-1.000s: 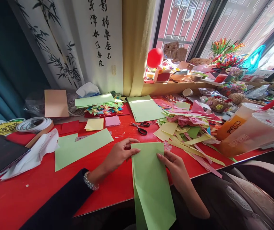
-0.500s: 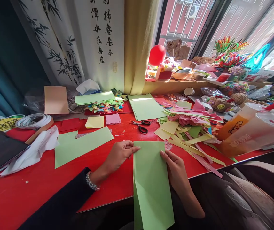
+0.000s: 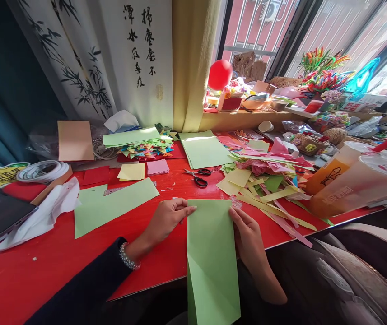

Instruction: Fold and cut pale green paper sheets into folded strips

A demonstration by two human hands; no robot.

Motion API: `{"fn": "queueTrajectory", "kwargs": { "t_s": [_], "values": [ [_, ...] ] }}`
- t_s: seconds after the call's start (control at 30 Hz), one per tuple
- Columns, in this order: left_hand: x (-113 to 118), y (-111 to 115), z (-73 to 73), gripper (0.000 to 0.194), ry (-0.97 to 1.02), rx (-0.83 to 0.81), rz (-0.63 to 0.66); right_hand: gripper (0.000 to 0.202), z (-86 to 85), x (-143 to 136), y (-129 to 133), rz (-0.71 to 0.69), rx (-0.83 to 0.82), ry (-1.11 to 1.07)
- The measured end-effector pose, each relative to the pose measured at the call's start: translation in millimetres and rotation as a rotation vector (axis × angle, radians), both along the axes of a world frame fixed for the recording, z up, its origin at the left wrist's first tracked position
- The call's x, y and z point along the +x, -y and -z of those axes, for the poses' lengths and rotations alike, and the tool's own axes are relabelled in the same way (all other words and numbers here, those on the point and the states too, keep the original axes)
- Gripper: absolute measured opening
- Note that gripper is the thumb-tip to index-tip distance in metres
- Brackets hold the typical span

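A folded sheet of green paper (image 3: pixel 212 253) hangs over the table's front edge, its top end on the red tabletop. My left hand (image 3: pixel 169 221) pinches its upper left corner between thumb and fingers; a beaded bracelet circles that wrist. On the other side, my right hand (image 3: pixel 249 239) grips the upper right edge, thumb in front and the other fingers partly hidden behind. The two layers stand slightly apart along the lower left side. Beyond the paper lie black-handled scissors (image 3: pixel 200 180) with parted blades.
Cut green paper (image 3: pixel 117 205) lies to the left, near yellow squares (image 3: pixel 131 172) and pink squares (image 3: pixel 158 167). A green stack (image 3: pixel 205 149) is at the back. Paper strips (image 3: pixel 274 198) heap at right beside drink cups (image 3: pixel 356 185). White tape rolls (image 3: pixel 44 171) sit far left.
The green paper's lower end has swung slightly left, and my right hand has shifted slightly up its edge. The whole view has moved a little; both hands keep their hold.
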State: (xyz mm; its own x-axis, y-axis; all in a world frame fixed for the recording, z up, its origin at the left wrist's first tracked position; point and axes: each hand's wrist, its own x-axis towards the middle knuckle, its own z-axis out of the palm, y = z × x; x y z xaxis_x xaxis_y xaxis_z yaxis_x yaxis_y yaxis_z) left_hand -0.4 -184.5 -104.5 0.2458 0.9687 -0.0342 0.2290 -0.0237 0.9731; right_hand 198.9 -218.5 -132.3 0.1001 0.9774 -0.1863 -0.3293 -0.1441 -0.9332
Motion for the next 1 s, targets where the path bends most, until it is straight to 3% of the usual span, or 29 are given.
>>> {"fn": "queueTrajectory", "kwargs": {
  "t_s": [0.47, 0.57, 0.7, 0.87, 1.0],
  "values": [
    [1.5, -0.4, 5.3, 0.029, 0.018, -0.014, 0.019, 0.024, 5.5, -0.3, -2.3, 0.078, 0.016, 0.073],
    [5.3, 2.7, 5.1, 0.026, 0.099, -0.118, 0.118, 0.025, 3.9, -1.6, -3.8, 0.189, 0.030, 0.095],
    [9.3, 8.6, 6.2, 0.039, 0.116, -0.262, 0.282, 0.025, -1.7, -2.4, -5.2, 0.363, 0.058, 0.203],
    [7.2, 10.9, 10.6, 0.030, 0.019, -0.231, 0.311, 0.026, -5.5, 2.6, -10.0, 0.538, 0.112, 0.319],
    [4.3, 10.8, 10.1, 0.023, -0.090, -0.212, 0.321, 0.027, 0.6, 11.5, -17.7, 0.621, 0.144, 0.199]
  ]
}}
